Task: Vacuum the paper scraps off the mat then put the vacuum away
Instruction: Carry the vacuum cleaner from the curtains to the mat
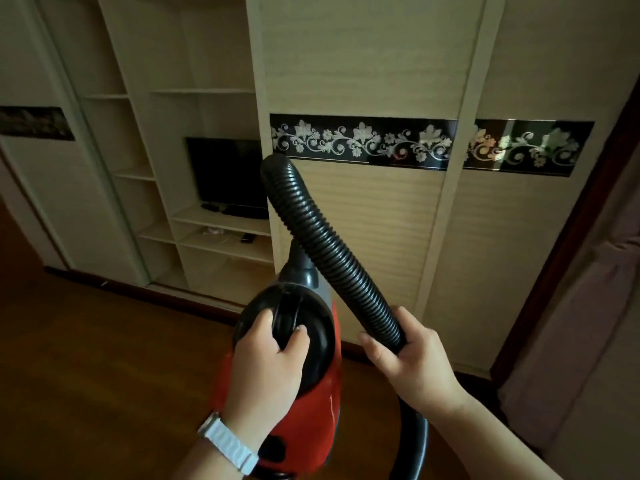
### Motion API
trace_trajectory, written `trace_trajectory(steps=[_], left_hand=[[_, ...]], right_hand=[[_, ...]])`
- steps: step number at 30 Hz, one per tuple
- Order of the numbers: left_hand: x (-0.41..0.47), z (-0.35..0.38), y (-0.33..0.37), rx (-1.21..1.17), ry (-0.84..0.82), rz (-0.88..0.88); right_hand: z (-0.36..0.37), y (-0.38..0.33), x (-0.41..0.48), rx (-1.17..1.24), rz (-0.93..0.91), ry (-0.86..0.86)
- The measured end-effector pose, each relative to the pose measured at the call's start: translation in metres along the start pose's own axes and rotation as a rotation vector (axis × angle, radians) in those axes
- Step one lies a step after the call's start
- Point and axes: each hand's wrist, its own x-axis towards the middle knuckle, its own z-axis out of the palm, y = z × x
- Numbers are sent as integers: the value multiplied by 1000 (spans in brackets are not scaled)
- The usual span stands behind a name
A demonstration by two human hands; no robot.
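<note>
We see the red canister vacuum cleaner (pixel 306 407) low in the middle of the view, just in front of the person, with its nose pointing toward the wardrobe. Its lower end is cut by the edge of the view, so we cannot tell if it stands on the wooden floor (pixel 86 358) or is lifted. The left hand (pixel 270 358) grips the black carrying handle (pixel 285 315) on top of the round black cover; the fingers (pixel 298 336) are curled round the handle from the right side and the thumb lies on its left side. A white watch strap (pixel 227 445) is on this wrist. The black ribbed hose (pixel 322 244) leaves the grey connector (pixel 303 268) at the nose of the vacuum, goes up, bends over at the height of the wardrobe's dark band, and comes down to the right hand (pixel 415 358). This hand holds the hose near its lower end, fingers wrapped round it from behind and the thumb (pixel 372 346) closing from the front. Below the right wrist a smooth black curved tube (pixel 419 441) is visible. Behind stands a light wooden wardrobe; its sliding door (pixel 363 64) carries a black strip with white flowers (pixel 363 142). To the left the wardrobe is open, and a dark television (pixel 228 174) stands on one shelf (pixel 207 216) there. Some small things lie on the shelf below it; they are too small to name.
</note>
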Motion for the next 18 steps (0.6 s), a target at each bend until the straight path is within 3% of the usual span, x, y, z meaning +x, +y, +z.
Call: trace_trajectory(steps=[9, 12, 18], left_hand=[[137, 74, -64, 118, 132, -229], [187, 88, -62, 138, 178, -350], [254, 86, -68, 170, 354, -395]], right_hand=[[62, 122, 168, 214, -16, -242], [76, 146, 228, 295, 17, -335], [122, 165, 329, 284, -45, -492]])
